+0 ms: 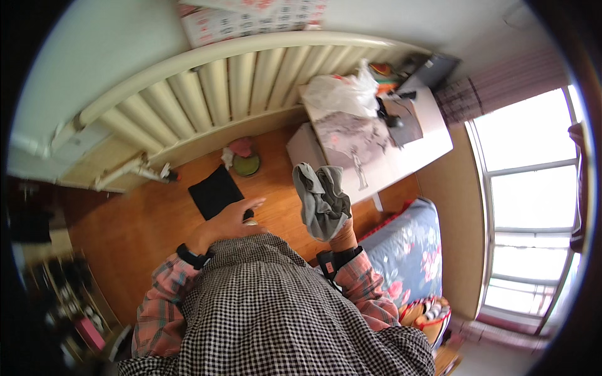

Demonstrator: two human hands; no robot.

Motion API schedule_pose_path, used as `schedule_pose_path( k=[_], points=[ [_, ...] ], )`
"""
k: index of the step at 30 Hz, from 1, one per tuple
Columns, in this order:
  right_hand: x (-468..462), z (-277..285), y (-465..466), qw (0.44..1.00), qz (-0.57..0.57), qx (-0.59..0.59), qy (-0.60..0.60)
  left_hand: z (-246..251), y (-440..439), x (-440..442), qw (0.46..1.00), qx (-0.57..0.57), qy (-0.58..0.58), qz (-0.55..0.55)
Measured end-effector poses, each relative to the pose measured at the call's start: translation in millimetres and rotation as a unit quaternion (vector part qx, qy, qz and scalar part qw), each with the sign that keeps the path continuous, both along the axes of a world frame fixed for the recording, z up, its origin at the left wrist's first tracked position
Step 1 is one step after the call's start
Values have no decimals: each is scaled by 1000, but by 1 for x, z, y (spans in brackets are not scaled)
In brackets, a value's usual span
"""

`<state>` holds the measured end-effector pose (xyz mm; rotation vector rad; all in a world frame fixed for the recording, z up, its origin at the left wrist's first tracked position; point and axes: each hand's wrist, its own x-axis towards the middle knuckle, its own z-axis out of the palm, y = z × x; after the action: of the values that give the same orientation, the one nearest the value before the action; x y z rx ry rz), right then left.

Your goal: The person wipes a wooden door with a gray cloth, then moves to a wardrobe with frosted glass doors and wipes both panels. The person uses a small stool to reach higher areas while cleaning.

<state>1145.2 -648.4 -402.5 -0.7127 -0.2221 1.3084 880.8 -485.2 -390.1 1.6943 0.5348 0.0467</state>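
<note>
A bunched grey cloth [322,202] is held up before me in my right hand [344,235], which the folds mostly cover. The cloth hangs in loose creases and overlaps the near edge of the white table [376,181] in the view. My left hand [228,222] is at waist height in front of my checked apron [277,301], fingers apart and no held object visible. Beyond that hand, a flat black mat or cloth [215,191] lies on the wooden floor [155,216]. A small pale thing shows by the left fingers, too little of it to name.
A cream radiator [202,98] runs along the wall ahead. The table carries a white plastic bag [343,91] and dark items. A green round container [246,164] with a pink cloth [241,146] stands on the floor. Floral bedding [409,254] is at right, shelves [75,301] at left.
</note>
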Motion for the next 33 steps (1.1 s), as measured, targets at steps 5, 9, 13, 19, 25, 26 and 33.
schedule_pose_path(
  k=[5, 9, 13, 19, 25, 26, 33],
  points=[
    [-37, 15, 25, 909, 245, 5, 338, 37, -28, 13, 957, -182, -164, 153],
    [-67, 9, 14, 932, 266, -127, 210, 42, -60, 12, 939, -103, -214, 247],
    [-88, 3, 3, 925, 348, -113, 108, 41, -96, -16, 929, -69, -225, 285],
    [-129, 4, 5, 914, 404, 29, -31, 67, -114, -89, 921, 250, -157, 256],
    [-220, -3, 23, 846, 474, -181, 165, 86, -137, -189, 890, 352, -94, 273],
    [-247, -4, 23, 869, 484, -82, 69, 86, -142, -207, 869, 360, -106, 323],
    [-452, 16, 35, 769, 636, -51, 29, 84, -203, -403, 835, 302, -89, 451]
  ],
)
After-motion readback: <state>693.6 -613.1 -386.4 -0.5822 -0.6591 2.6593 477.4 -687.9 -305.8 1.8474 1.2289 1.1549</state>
